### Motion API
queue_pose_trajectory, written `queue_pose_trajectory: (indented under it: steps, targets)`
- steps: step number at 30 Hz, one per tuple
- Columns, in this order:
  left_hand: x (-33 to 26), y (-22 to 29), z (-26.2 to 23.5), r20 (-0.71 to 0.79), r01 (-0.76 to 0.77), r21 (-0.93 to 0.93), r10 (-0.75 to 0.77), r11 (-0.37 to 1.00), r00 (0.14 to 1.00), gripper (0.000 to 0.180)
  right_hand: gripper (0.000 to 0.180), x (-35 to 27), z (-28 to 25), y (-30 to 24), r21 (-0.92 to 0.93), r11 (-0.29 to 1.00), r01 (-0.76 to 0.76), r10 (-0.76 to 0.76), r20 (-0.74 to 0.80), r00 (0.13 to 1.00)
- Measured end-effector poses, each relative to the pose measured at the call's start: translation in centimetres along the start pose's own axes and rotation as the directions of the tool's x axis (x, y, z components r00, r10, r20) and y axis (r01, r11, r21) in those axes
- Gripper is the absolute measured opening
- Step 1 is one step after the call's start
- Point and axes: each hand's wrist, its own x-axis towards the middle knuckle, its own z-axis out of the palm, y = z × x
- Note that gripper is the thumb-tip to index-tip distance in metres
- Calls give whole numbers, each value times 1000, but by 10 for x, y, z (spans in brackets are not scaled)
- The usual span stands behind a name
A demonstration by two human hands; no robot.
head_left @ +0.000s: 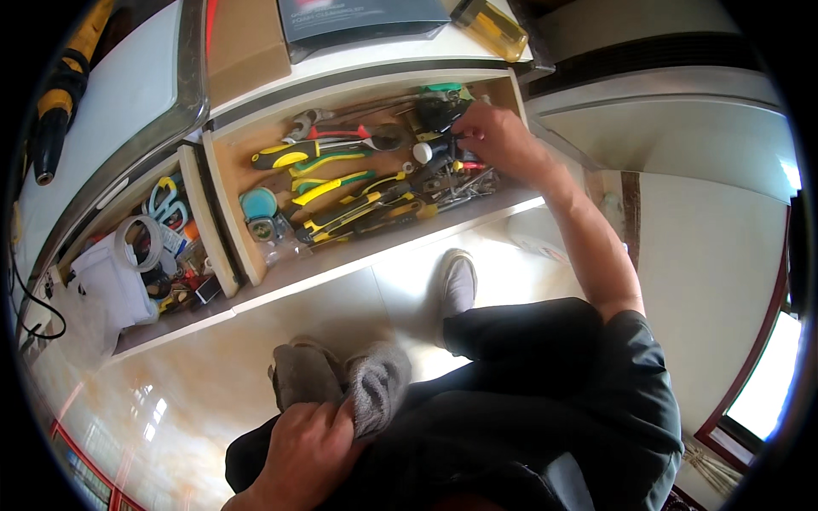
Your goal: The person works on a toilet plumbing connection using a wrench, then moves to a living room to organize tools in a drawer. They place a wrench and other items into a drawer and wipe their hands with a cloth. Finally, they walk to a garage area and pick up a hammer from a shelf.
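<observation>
A grey cloth [380, 387] is bunched in my left hand [308, 450], whose fingers are wrapped round it low in the view. My right hand [504, 143] reaches into the right end of an open tool drawer [388, 244]. Its fingers are pinched together beside a black object [439, 112]; what they grip, if anything, is hidden. Left of that hand lie a small white cap [422, 153], a yellow-and-black handled tool [285, 156], green-and-yellow handles [333, 187] and other hand tools. A round teal container [258, 203] sits at the drawer's left end.
Another open drawer on the left holds light-blue scissors [168, 203], a tape roll [139, 244] and white paper [111, 285]. On the counter stand a cardboard box [247, 51], a dark grey box [358, 21] and an amber object [492, 31]. A black-and-yellow tool [61, 104] is at far left.
</observation>
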Motion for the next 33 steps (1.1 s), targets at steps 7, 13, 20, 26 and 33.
queue_pose_trajectory:
  steps: [7,13,20,26,33]
  targets:
    - [1,-4,1,6,-1,-30,2,1000,1000,40,30,-8,78,-36,-427,846,319,-290,133,948]
    - [-1,-3,1,-9,-6,-12,6,1000,1000,41,21,14,52,-32,-403,878,258,-255,62,965]
    - [-1,-2,0,22,2,22,-2,1000,1000,39,25,32,-34,-10,134,975,-179,199,-156,968]
    - [1,-4,1,-5,-16,10,16,1000,1000,38,24,13,-15,12,463,840,-282,306,23,952]
    - [-6,-12,13,-96,-26,-19,24,999,995,31,47,-28,-14,34,-267,871,-411,451,107,886]
